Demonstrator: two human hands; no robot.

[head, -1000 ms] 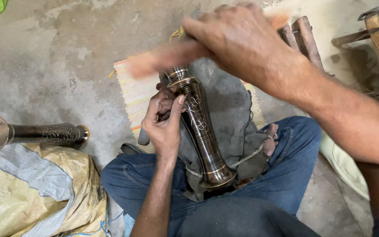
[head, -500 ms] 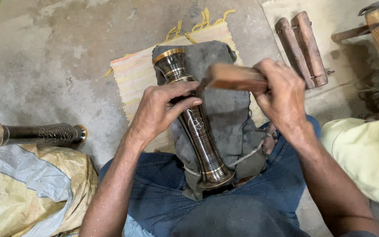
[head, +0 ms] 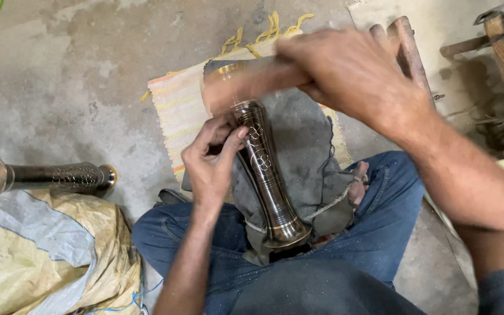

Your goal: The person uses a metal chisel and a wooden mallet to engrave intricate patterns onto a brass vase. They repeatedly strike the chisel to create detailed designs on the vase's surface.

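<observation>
— Two hands on one job? What has each got hold of?

— The left hand (head: 211,166) has its fingers curled shut around a small tool that it hides almost wholly, and presses it against the side of the dark metal vase (head: 263,175). The right hand (head: 351,73) is clenched on a wooden mallet (head: 246,87), blurred, just above the vase's brass rim.

— And where does the vase lie?

— Tilted on a grey cloth pad (head: 304,151) in the person's lap, flared foot at the pad's near edge, rim toward the far edge. The pad rests on a striped mat (head: 173,111) with yellow fringe.

— Anything else about?

— A second dark vase (head: 42,175) lies on its side at the far edge of a yellow sack (head: 42,256), well apart to the left. Wooden handles (head: 406,46) lie beyond the mat's far right corner.
</observation>
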